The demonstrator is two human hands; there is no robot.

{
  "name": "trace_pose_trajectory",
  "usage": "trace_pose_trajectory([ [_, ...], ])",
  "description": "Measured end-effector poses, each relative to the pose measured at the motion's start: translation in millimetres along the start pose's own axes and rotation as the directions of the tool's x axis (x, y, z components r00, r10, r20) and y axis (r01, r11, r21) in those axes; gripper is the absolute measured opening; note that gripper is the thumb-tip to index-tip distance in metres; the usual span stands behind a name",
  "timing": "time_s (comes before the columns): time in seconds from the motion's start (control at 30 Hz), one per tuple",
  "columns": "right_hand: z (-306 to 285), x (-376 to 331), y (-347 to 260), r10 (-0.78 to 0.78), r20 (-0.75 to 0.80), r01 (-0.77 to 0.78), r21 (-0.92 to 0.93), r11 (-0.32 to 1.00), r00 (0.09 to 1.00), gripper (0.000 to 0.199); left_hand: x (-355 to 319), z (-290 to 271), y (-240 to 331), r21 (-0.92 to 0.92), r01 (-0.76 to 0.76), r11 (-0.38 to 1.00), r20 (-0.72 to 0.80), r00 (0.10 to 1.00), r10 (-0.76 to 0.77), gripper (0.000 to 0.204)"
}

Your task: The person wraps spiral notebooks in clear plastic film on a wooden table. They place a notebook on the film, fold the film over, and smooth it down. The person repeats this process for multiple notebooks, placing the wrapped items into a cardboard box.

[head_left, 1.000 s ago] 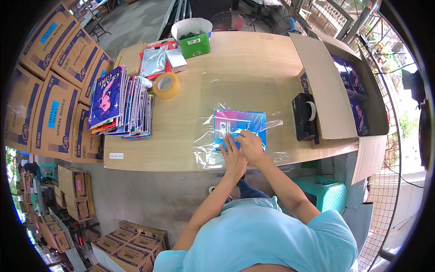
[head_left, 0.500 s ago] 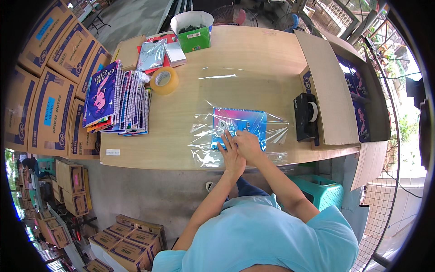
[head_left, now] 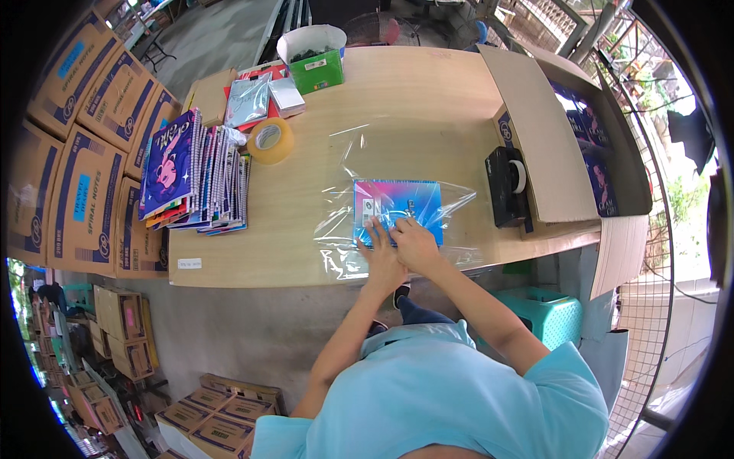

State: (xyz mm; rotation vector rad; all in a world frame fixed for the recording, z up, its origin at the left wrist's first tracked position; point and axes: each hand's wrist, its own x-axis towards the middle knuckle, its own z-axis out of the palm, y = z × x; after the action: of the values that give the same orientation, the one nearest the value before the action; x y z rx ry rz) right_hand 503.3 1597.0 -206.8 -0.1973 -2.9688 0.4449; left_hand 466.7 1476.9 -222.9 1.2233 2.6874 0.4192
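Note:
A blue and pink spiral notebook (head_left: 397, 196) lies on a sheet of clear plastic film (head_left: 459, 200) near the front edge of the table. Crinkled film spreads out past the notebook on its left and right, and a loose part reaches toward the far side. My left hand (head_left: 384, 262) rests with fingers spread on the notebook's near left part. Beside it, my right hand (head_left: 418, 246) is curled at the near middle of the notebook. Whatever its fingers pinch is hidden under them.
A pile of spiral notebooks (head_left: 170, 170), a yellow tape roll (head_left: 281, 145) and a green box (head_left: 323, 73) stand on the left half of the wooden table (head_left: 428, 99). To the right are a black tape dispenser (head_left: 505, 200) and an open carton (head_left: 539, 145). Cartons (head_left: 99, 195) are stacked at far left.
My left fingers have spread a little wider, and my right hand stays curled beside them. The loose film beyond the notebook has shifted and looks more creased. The whole view has moved slightly.

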Motion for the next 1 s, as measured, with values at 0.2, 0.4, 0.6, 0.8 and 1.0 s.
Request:
trace_pose_trajectory([
  [0.2, 9.9, -32.0, -30.9, 0.056, -0.177, -0.100, -0.252, 0.962, 0.983, 0.053, 15.2, -72.1, -59.9, -0.771, 0.041, 0.635, -0.199, 0.932, -0.303, 0.092],
  [0.4, 30.9, -26.9, -28.5, 0.080, -0.208, -0.130, -0.240, 0.962, 0.975, 0.053, 99.0, -99.3, -46.6, -0.703, 0.298, 0.646, -0.111, 0.851, -0.514, 0.106],
  [0.6, 44.7, -29.0, -24.3, 0.093, -0.324, -0.169, -0.214, 0.962, 0.942, 0.053, 9.5, -39.1, -126.7, -0.716, 0.369, 0.592, -0.355, 0.537, -0.765, 0.080],
  [0.8, 36.2, -31.6, -25.8, 0.097, -0.306, -0.150, -0.157, 0.976, 0.947, 0.053, 1.8, -29.3, -51.3, -0.130, -0.368, 0.921, -0.340, 0.889, 0.307, 0.049],
  [1.0, -16.9, -17.2, 9.5, 0.002, 0.046, -0.010, 0.177, 0.984, 0.999, 0.038, 11.6, 8.5, -58.3, -0.038, -0.336, 0.941, -0.457, 0.844, 0.282, 0.027],
])
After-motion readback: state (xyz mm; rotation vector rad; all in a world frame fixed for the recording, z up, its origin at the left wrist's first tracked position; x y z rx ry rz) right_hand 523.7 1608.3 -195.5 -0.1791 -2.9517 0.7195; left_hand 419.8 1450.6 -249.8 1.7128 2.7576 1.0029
